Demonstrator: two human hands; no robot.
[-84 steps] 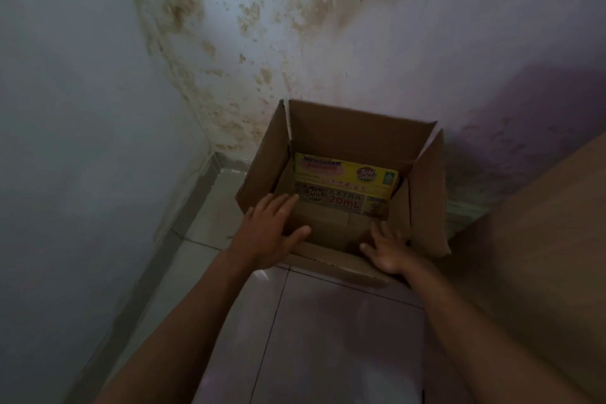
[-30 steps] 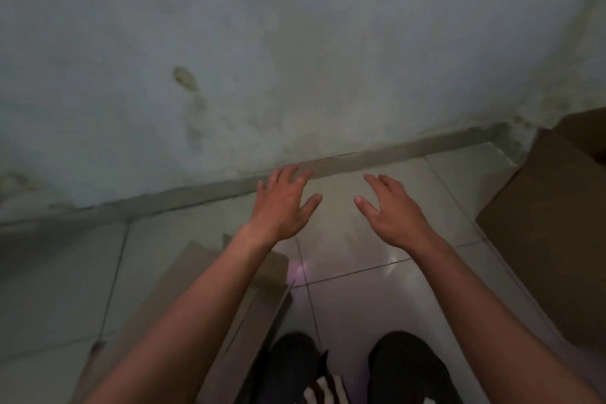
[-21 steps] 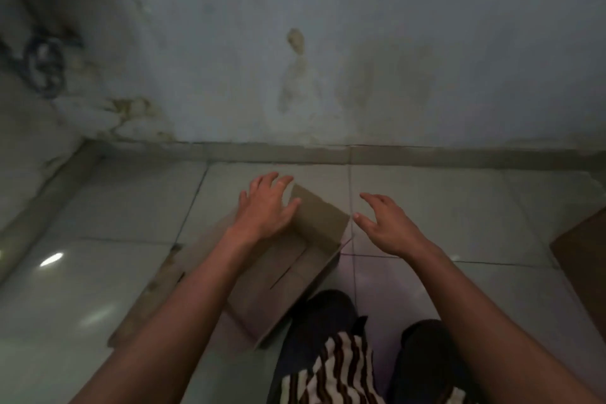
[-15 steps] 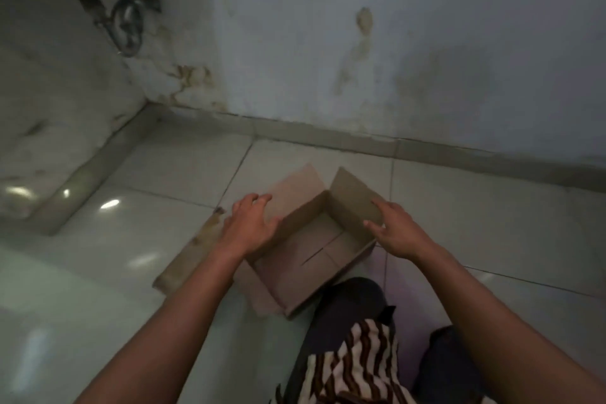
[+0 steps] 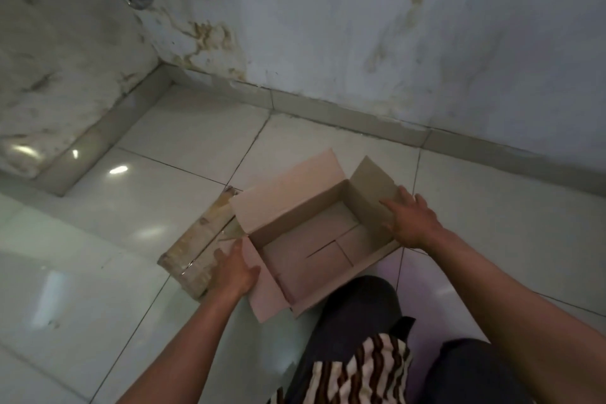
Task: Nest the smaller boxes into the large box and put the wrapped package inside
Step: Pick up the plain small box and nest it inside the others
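On the tiled floor (image 5: pixel 170 141), furthest left, lies the wrapped package (image 5: pixel 193 244), flat and touching the left side of the small open box (image 5: pixel 314 239). The left hand (image 5: pixel 234 269) rests spread against that box's left flap, fingers loosely open, closed round nothing. The box stands upright and empty, flaps splayed. The right hand (image 5: pixel 411 223) presses, likewise open, on the right flap and wall. The step appears to be picking up this smaller box; next both palms must squeeze inward and lift. The large box is out of view.
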